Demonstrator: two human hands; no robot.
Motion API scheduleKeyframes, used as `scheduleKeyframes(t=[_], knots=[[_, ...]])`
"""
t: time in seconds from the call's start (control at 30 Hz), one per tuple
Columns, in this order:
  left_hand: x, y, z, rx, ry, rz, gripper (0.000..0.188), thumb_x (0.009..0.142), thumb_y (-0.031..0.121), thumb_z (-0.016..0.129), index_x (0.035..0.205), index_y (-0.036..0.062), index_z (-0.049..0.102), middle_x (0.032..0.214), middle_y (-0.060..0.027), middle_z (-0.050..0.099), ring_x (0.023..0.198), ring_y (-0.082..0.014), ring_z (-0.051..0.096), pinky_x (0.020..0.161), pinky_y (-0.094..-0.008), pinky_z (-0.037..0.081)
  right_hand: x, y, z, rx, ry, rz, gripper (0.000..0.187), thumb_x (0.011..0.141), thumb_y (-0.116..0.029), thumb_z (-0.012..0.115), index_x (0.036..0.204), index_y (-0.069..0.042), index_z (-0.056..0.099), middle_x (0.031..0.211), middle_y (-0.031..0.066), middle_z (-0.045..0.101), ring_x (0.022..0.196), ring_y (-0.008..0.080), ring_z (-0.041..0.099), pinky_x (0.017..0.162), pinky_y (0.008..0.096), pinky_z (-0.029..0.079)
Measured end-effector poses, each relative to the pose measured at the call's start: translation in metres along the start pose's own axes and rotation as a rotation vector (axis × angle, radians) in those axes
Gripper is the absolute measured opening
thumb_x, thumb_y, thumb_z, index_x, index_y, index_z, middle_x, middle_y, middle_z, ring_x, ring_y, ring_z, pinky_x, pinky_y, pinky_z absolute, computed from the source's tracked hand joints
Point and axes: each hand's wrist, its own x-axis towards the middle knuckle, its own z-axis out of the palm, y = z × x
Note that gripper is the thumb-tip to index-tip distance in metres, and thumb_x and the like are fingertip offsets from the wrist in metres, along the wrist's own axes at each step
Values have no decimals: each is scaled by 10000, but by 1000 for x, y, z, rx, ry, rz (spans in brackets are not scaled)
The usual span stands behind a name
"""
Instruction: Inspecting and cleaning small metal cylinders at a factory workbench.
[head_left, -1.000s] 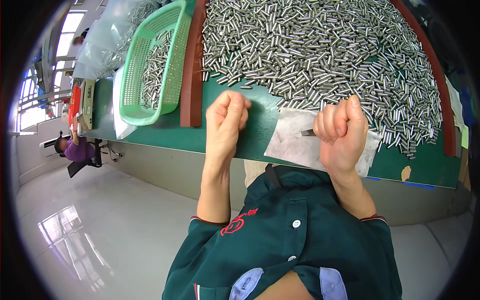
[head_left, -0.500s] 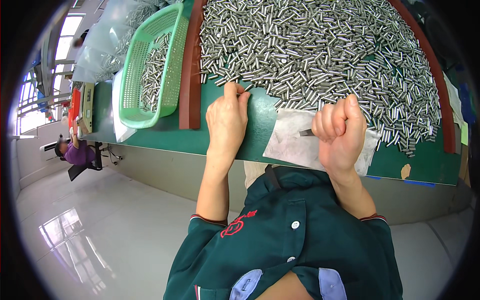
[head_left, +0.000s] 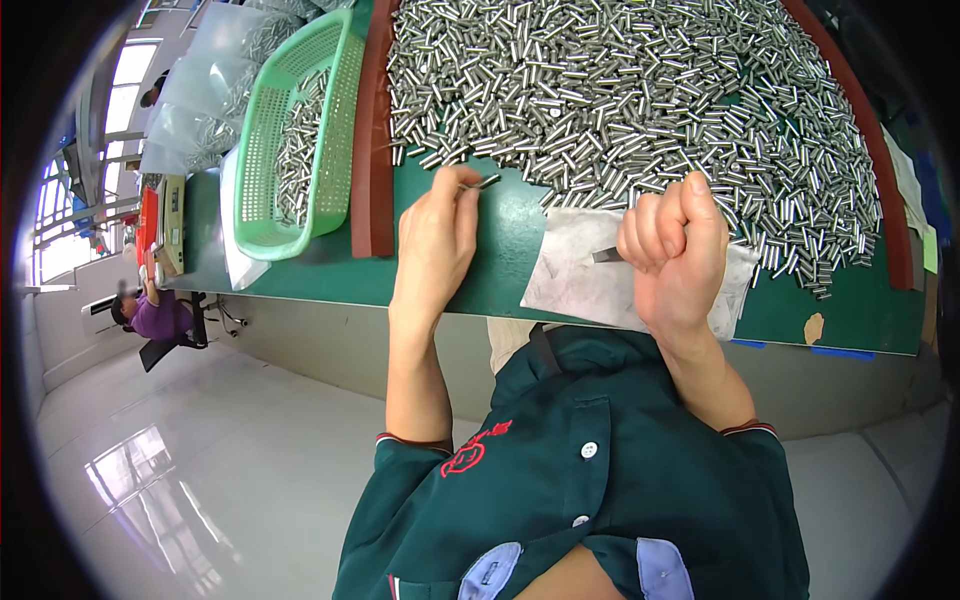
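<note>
A short metal pin [head_left: 488, 182] pokes out from between the pinched thumb and fingers of my left hand [head_left: 432, 238], just below the near edge of a wide heap of shiny metal pins [head_left: 600, 85]. My right hand [head_left: 678, 245] is closed in a fist with the thumb up, above a smudged white cloth [head_left: 562, 272]. From its finger side sticks the flat dark end of a metal tool [head_left: 606, 255]; the fist hides the rest, so its kind is unclear.
Brown-red strips [head_left: 374, 190] border the heap on both sides of the green table [head_left: 330, 290]. A mint-green plastic basket [head_left: 252, 190] with pins in it stands left, beside clear bags [head_left: 200, 100] of pins. A person in purple [head_left: 160, 315] sits at the far left.
My left hand has shifted a little left with the pin, which now shows more clearly at its fingertips. The right fist keeps its pose over the cloth.
</note>
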Motion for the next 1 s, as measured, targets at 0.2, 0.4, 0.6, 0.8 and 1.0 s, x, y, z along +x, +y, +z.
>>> scheduleKeyframes(t=[0.2, 0.4, 0.6, 0.8, 1.0], knots=[[-4, 2, 0, 199, 102, -103, 104, 793, 88, 537, 873, 39, 491, 545, -139, 526, 528, -314, 537, 485, -395, 397, -2, -1, 1, 15, -12, 7, 428, 920, -223, 295, 509, -100, 284, 421, -16, 260, 387, 64, 180, 369, 229, 170], [3, -3, 7, 293, 21, 10, 92, 794, 97, 547, 815, 24, 496, 555, -128, 521, 494, -269, 516, 468, -347, 381, -2, -1, 1, 22, -13, 6, 427, 920, -226, 298, 512, -98, 288, 419, -14, 260, 385, 64, 183, 370, 228, 170], [-1, 5, 0, -1426, -100, -398, 141, 844, 166, 527, 799, 50, 461, 682, -1, 395, 531, -57, 295, 475, -171, 273, 0, 0, -3, 8, -9, 2, 426, 922, -226, 294, 515, -99, 281, 424, -15, 258, 387, 64, 180, 367, 229, 168], [-6, 5, 5, -1756, -112, -480, 82, 840, 80, 504, 905, 34, 521, 668, -26, 423, 546, -56, 301, 472, -174, 259, 0, 1, 1, -50, -13, 14, 433, 923, -260, 251, 511, -130, 263, 410, -30, 230, 362, 67, 157, 362, 229, 169], [-7, -1, 8, -1704, -149, -566, 123, 849, 110, 504, 928, 21, 535, 644, -13, 421, 513, -45, 293, 447, -159, 248, 0, 1, 0, 20, -12, 9, 429, 923, -227, 288, 513, -97, 282, 416, -10, 259, 382, 66, 176, 361, 231, 167]])
